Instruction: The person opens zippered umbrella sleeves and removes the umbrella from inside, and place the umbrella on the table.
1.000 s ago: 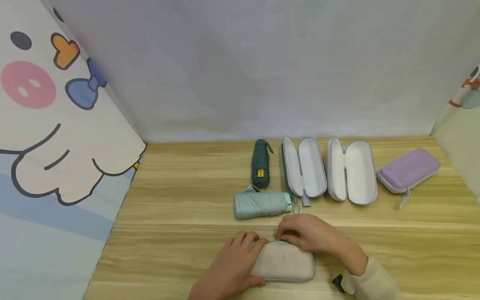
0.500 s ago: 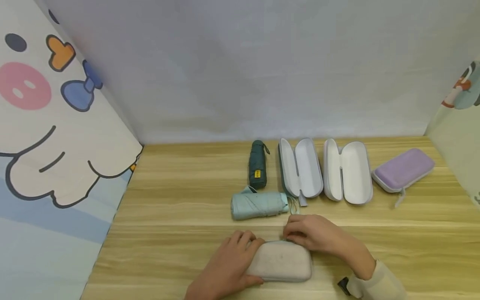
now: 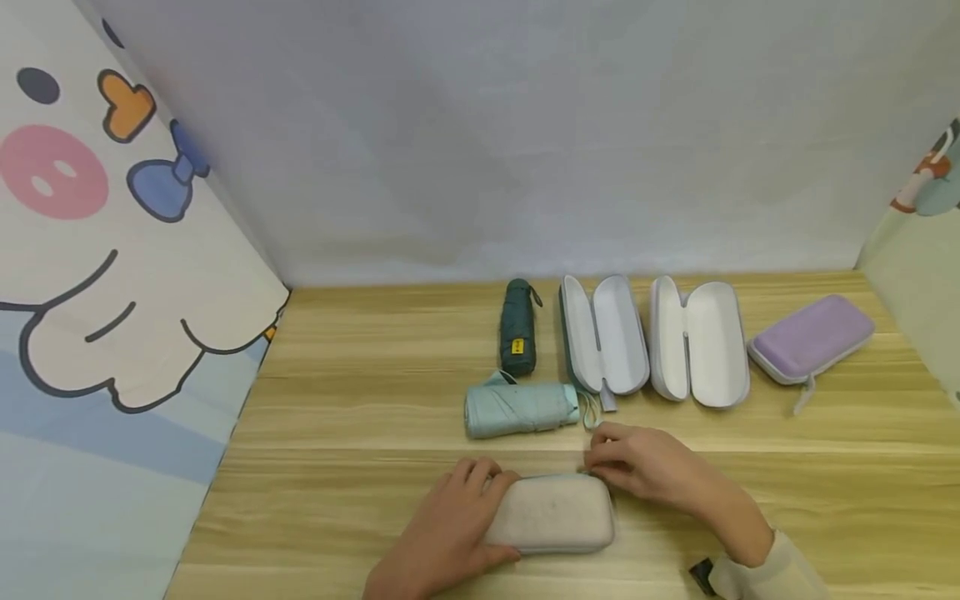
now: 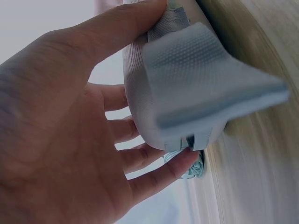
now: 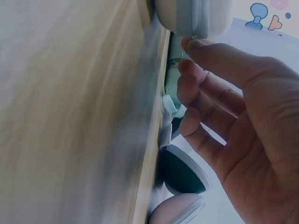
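A beige hard zip case (image 3: 553,512) lies flat near the front of the table, its lid down. My left hand (image 3: 450,527) grips its left end, thumb at the near side and fingers over the far side. In the left wrist view a pale blue fabric tab (image 4: 196,74) sticks out from that end. At the far right corner of the case, my right hand (image 3: 645,467) pinches the zipper pull, which is mostly hidden by the fingertips. The right wrist view shows thumb and index finger meeting at the grey zipper band (image 5: 198,18).
Just beyond the case lies a light blue folded umbrella (image 3: 521,410), with a dark green one (image 3: 517,329) behind it. Two cases stand open to the right, one dark green outside (image 3: 621,333), one pale (image 3: 716,346). A purple zip case (image 3: 813,337) lies at far right.
My right hand has moved right along the far edge to the case's corner with the zipper pull. The case has shifted slightly left and away from me, still held by my left hand.
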A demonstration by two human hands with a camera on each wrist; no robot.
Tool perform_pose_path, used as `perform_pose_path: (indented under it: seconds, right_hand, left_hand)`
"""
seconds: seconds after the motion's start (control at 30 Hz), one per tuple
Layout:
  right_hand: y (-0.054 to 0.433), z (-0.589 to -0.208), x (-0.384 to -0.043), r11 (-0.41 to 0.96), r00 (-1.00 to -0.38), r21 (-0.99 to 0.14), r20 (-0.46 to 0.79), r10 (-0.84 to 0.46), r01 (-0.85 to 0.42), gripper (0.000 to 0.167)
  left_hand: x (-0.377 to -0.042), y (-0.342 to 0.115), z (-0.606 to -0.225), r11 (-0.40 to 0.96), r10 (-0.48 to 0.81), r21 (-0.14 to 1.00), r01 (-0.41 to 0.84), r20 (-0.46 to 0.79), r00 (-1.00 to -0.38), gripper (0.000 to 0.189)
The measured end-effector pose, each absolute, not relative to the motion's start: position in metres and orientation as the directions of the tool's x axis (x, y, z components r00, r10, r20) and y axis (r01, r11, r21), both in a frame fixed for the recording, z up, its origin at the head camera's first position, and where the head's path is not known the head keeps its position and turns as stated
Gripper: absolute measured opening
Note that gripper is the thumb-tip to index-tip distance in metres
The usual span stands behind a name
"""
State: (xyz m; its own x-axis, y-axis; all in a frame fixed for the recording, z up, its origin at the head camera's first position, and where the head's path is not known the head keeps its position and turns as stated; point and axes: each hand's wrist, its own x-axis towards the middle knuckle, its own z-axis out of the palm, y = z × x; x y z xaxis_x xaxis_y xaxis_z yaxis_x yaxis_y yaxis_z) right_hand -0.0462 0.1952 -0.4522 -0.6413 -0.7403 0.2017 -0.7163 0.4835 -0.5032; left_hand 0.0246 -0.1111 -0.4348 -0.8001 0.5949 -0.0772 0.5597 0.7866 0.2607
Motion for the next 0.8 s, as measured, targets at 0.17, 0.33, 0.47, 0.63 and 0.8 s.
perform_pose_path:
  seconds: [0.17,0.33,0.47,0.63,0.8]
  right_hand:
    - [0.201,-0.453,-0.042,0.477,-0.637,-0.482,0.251,-0.729,-0.735,0.019]
    - [0.210,-0.455,-0.036,0.490,-0.646,-0.467,0.271,-0.713,-0.736,0.022]
    - [0.214,-0.457,-0.031,0.483,-0.638,-0.456,0.293,-0.712,-0.748,0.022]
    - [0.216,-0.458,-0.025,0.485,-0.638,-0.446,0.309,-0.705,-0.752,0.022]
    - [0.216,-0.459,-0.017,0.502,-0.643,-0.418,0.342,-0.685,-0.757,0.025]
  left_hand:
    - [0.025,-0.113,-0.434,0.791,0.586,0.277,0.546,-0.086,-0.806,0.077]
    - [0.024,-0.113,-0.435,0.795,0.579,0.275,0.541,-0.077,-0.811,0.076]
    - [0.023,-0.113,-0.437,0.793,0.579,0.271,0.545,-0.056,-0.814,0.076]
    - [0.023,-0.115,-0.437,0.793,0.574,0.278,0.542,-0.044,-0.818,0.075]
    - [0.024,-0.115,-0.436,0.793,0.572,0.277,0.542,-0.036,-0.819,0.076]
